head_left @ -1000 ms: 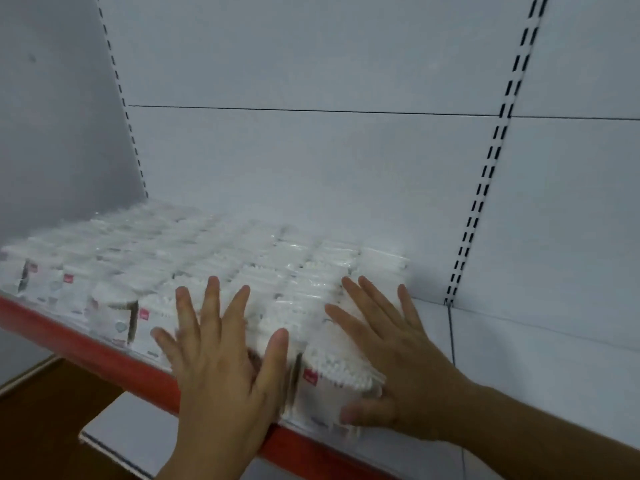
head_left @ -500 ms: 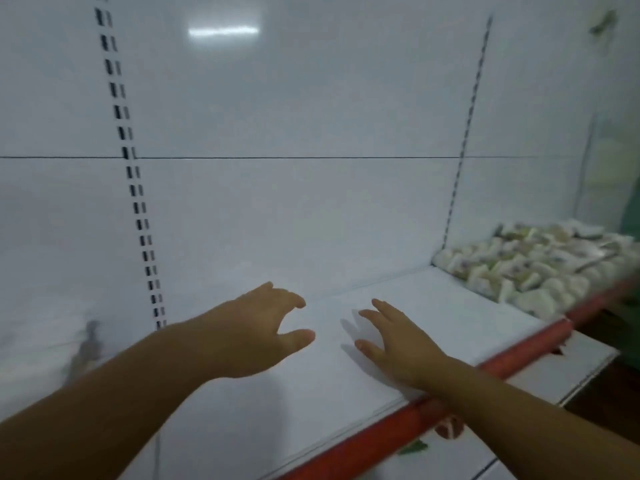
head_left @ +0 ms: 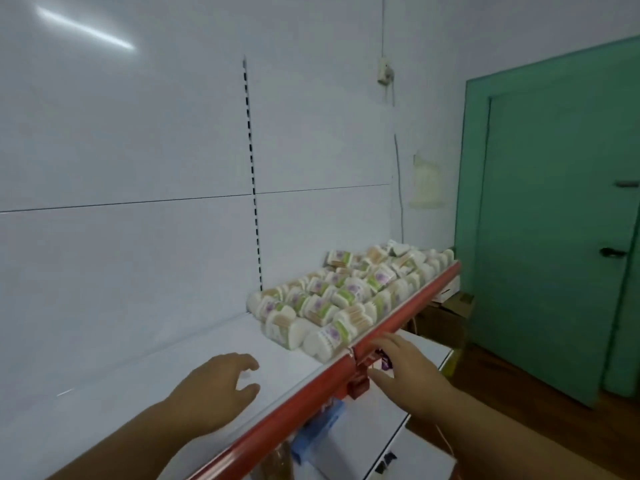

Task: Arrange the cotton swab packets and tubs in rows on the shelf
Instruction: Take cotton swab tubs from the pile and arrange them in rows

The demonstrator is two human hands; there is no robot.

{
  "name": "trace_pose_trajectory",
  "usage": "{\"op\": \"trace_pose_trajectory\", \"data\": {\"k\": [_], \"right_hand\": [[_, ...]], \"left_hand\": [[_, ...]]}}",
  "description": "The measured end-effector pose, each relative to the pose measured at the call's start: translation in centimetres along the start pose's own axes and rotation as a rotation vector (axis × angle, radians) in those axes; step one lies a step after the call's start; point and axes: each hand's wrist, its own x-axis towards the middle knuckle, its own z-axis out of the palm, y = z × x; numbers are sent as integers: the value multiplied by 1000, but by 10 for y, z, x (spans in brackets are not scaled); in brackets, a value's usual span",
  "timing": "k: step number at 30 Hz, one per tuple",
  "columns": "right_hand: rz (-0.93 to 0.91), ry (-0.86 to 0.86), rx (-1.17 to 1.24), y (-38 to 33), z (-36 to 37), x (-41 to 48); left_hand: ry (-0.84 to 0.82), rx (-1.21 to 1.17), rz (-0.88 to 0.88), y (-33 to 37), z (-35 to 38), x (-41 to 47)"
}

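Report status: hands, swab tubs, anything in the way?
Left hand over bare shelf, empty. Right hand at red shelf edge, empty. Swab tubs heaped further right, not in rows. Path to them clear.

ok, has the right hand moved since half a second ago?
Yes. The right hand was over the shelf board; now it sits in front of the red shelf edge, by the red clip.

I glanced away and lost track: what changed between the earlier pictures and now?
Both hands lifted off the arranged packets and moved right along the shelf. The left hand now hovers empty over bare shelf; the right hand has dropped in front of the red rail, also empty. The jumbled tubs lie as before.
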Motion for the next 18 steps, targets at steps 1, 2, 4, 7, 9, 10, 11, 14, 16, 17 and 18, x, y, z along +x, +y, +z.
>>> {"op": "trace_pose_trajectory", "data": {"k": [1,2,4,7,9,10,11,14,16,17,18], "right_hand": [[16,-12,8,13,-4,2],[36,-18,4,24,-6,5],[67,-21,-15,41,-9,11],[47,-22,-12,56,-13,19],[17,-5,18,63,-17,28],[-4,3,23,65,-20,34],[-20,11,20,68,-22,41],[-12,30,-9,81,-28,70],[9,51,-11,92,-32,97],[19,63,0,97,-34,113],[41,72,14,100,-37,129]], "left_hand": [[9,-6,16,15,7,9],[18,-17,31,28,11,18],[54,-63,55,49,15,38],[130,-181,90,74,17,72],[150,-246,117,87,17,98],[154,-256,124,91,17,114],[154,-254,126,95,17,131],[106,-209,101,101,20,186],[29,-220,55,103,30,219],[-14,-230,32,105,36,234],[-60,-232,21,106,42,248]]}}
